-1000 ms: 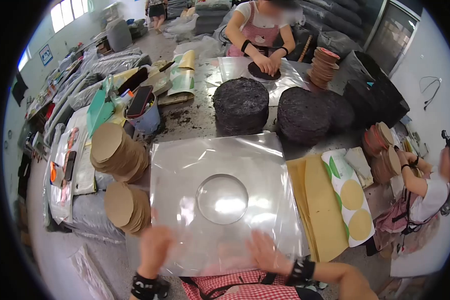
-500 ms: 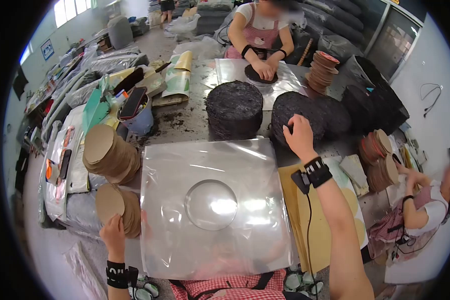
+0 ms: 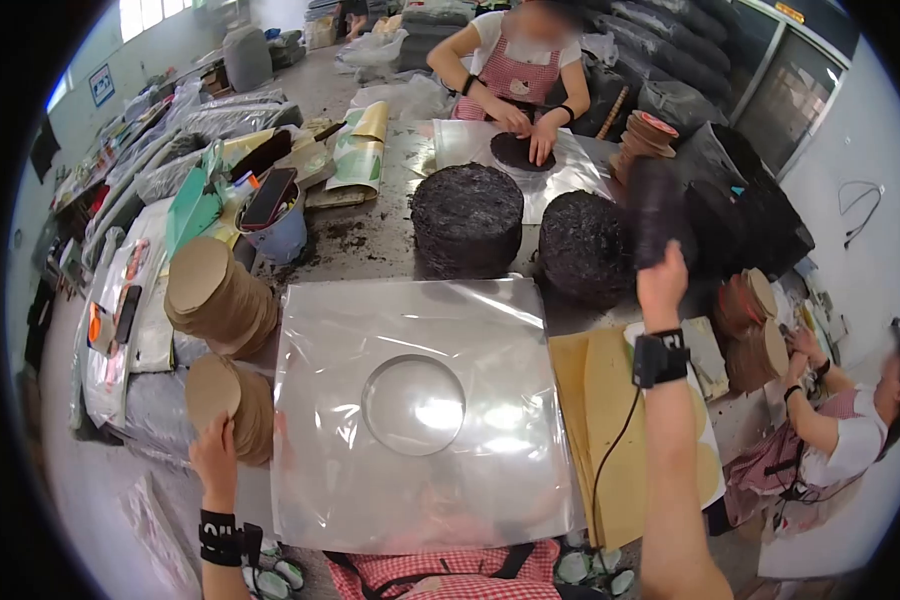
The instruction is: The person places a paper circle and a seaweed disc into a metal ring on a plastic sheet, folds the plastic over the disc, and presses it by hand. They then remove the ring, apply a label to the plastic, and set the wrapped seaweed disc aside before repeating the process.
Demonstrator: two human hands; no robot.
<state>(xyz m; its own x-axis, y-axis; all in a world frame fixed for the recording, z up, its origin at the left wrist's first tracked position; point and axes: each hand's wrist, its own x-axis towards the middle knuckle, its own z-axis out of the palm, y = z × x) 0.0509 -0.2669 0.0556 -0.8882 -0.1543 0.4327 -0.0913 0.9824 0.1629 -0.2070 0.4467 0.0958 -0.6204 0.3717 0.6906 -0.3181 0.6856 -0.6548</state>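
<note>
My right hand [image 3: 662, 282] is raised at the right, closed on the lower edge of a dark round disc [image 3: 657, 212] that is tilted up and blurred by motion. Close to it stands a stack of black, rough-textured discs [image 3: 585, 245], with another black stack [image 3: 467, 220] to its left. At the lower left, my left hand [image 3: 213, 450] pinches the near edge of the top brown paper disc [image 3: 212, 388] on a stack. Between my hands lies a clear plastic sheet [image 3: 320, 500], with a ring-shaped outline [image 3: 368, 432] in its middle.
A second brown disc stack [image 3: 205, 285] rises behind the first. Yellow paper sheets [image 3: 580, 400] lie right of the plastic. A blue bucket [image 3: 278, 238] holds tools. Across the table a person [image 3: 515, 75] presses a black disc [image 3: 518, 152]; another person [image 3: 830, 430] works at the right.
My right hand has moved right, off the black stack, and now carries a dark disc. My left hand stays at the brown stack's edge. The person across has shifted their hands.
</note>
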